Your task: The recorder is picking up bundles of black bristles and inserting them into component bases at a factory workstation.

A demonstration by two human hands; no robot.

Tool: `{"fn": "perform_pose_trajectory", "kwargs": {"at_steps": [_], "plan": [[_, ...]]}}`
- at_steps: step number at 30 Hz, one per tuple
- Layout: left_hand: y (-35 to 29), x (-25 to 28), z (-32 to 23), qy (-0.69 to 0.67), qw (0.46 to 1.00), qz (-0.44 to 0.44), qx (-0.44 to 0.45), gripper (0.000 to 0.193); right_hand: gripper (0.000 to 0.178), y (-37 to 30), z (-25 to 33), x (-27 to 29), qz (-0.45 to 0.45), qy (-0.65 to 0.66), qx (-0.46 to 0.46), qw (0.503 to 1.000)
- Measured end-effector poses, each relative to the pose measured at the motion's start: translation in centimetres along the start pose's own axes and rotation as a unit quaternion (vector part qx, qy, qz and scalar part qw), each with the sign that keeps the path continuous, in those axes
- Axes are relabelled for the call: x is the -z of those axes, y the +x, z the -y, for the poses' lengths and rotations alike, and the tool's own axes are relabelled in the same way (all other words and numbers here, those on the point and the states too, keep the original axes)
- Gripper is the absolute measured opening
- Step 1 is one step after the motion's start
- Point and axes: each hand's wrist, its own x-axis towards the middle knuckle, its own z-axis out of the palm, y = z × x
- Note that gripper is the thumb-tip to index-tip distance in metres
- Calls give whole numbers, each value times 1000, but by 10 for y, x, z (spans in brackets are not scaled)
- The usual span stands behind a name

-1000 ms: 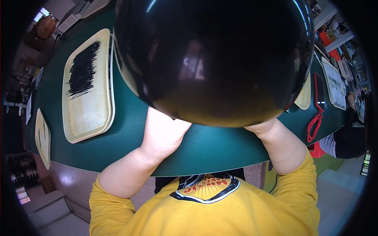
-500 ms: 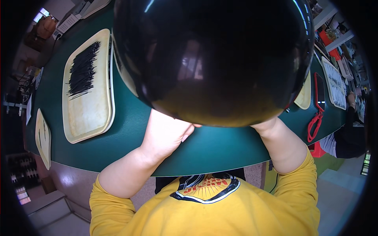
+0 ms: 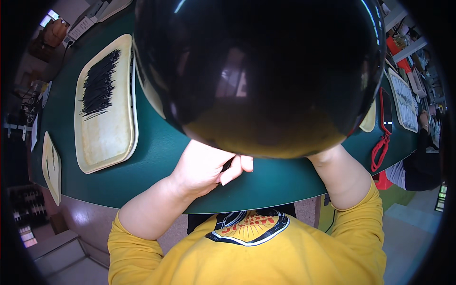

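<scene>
A large glossy black dome (image 3: 270, 85), shaped like a lamp shade, fills the upper middle and covers much of both hands. My left hand (image 3: 206, 164) is at its lower left edge, brightly lit, with thumb and fingers curled together. A dark bit shows between those fingers, too small to name. Of my right hand (image 3: 321, 156) only the wrist end shows below the dome's lower right edge; its fingers are hidden. To the left lies a cream tray (image 3: 102, 147) with a bundle of thin black strips (image 3: 99, 85), stacked on another tray.
A smaller cream tray (image 3: 53, 183) with a few dark slivers sits at the table's left edge. On the right are a phone (image 3: 386, 111) with a red strap (image 3: 378, 154) and a tray of pale pieces (image 3: 403, 99). Another person's arm (image 3: 422, 137) is at far right. The green tabletop (image 3: 266, 190) curves in front.
My left hand has come slightly down toward me from under the dome, showing more of its curled fingers. My right wrist has shifted slightly right and down. The dome appears slightly lower.
</scene>
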Motion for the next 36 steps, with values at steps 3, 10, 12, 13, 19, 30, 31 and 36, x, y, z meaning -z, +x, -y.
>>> {"fn": "perform_pose_trajectory", "kwargs": {"at_steps": [3,10,12,13,19,30,31,36], "plan": [[1,0,0,-16,999,26,-10,22,9,-2,7,-6,-36,-53,18,998],[-2,4,-4,-68,996,45,17,14,31,-3,2,7,8,34,83,996],[-1,2,-3,-62,997,48,12,14,30,-2,6,2,3,56,31,998],[-1,0,-2,-28,999,30,2,19,29,-2,7,0,0,67,5,998],[-1,-1,-2,3,1000,14,3,26,19,-2,5,1,-24,31,42,998],[-1,1,-3,-12,999,-12,38,25,8,-4,2,2,-73,-122,145,979],[-1,1,-2,-33,998,-11,45,25,7,-5,3,2,-70,-145,162,973],[-2,2,-1,-69,996,2,55,24,16,0,-2,4,-73,-103,161,979]]}}
